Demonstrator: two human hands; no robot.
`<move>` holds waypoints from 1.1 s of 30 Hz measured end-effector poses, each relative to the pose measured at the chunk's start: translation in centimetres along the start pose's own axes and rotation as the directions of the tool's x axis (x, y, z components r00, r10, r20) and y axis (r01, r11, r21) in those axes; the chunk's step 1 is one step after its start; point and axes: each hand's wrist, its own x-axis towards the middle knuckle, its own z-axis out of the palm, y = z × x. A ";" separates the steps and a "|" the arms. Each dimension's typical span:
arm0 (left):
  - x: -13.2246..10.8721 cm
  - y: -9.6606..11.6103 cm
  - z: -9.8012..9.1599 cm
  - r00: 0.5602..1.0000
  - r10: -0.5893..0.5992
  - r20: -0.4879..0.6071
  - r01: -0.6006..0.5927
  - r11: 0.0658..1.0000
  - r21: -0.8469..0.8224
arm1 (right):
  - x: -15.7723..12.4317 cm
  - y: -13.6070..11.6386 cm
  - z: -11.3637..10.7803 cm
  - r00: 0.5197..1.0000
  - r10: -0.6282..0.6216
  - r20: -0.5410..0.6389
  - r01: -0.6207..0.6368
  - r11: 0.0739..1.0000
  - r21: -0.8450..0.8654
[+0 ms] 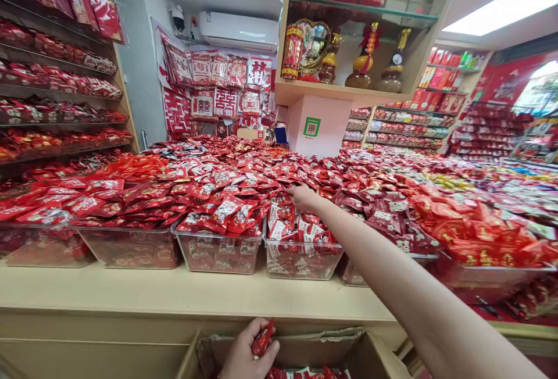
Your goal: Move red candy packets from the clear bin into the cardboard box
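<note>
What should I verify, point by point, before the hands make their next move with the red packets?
1. Left hand closed on a red packet: ok.
2. Cardboard box open below the left hand: ok.
3. Right hand on the packet heap of the clear bin: ok.
4. Right hand holding a packet: cannot tell, the fingers are hidden.
5. Free room in that bin: not ok, it is heaped above the rim.
6. Bin resting fully on the counter: ok.
</note>
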 end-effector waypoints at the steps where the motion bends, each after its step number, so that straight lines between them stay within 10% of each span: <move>1: 0.0 -0.2 0.0 1.000 0.016 0.002 -0.016 1.000 0.013 | 0.3 -0.2 0.2 1.000 0.016 -0.001 -0.016 1.000 0.001; 7: -0.2 -0.6 -0.2 0.999 0.033 -0.008 -0.032 0.998 0.046 | -0.6 -0.8 -1.4 0.996 0.069 -0.061 -0.066 0.997 0.045; 11: -0.7 -0.2 -0.6 0.995 0.094 -0.016 -0.092 0.992 0.090 | -7.8 -3.6 -2.5 0.965 -0.131 -0.228 0.182 0.958 0.221; 13: -0.9 0.2 -0.6 0.988 0.156 0.018 -0.157 0.983 0.097 | -13.1 -5.8 -0.8 0.954 -0.257 -0.155 0.298 0.876 0.379; 17: -1.5 0.9 0.2 0.951 0.298 0.083 -0.308 0.941 0.142 | -21.4 -8.7 6.0 0.991 -0.119 0.060 0.060 0.801 0.595; 22: -2.3 2.1 0.8 0.973 0.216 0.086 -0.218 0.976 0.013 | -23.5 -8.0 11.9 0.998 -0.037 0.054 -0.031 0.469 0.883; 28: -1.3 3.7 1.1 0.975 -0.006 0.224 0.103 0.901 -0.422 | -23.4 -6.3 12.7 0.979 -0.017 0.205 -0.205 -0.097 0.974; 33: -0.9 3.3 1.1 0.981 -0.132 0.144 0.178 0.905 -0.387 | -23.3 -5.8 12.5 0.969 -0.104 0.222 -0.240 -0.214 0.947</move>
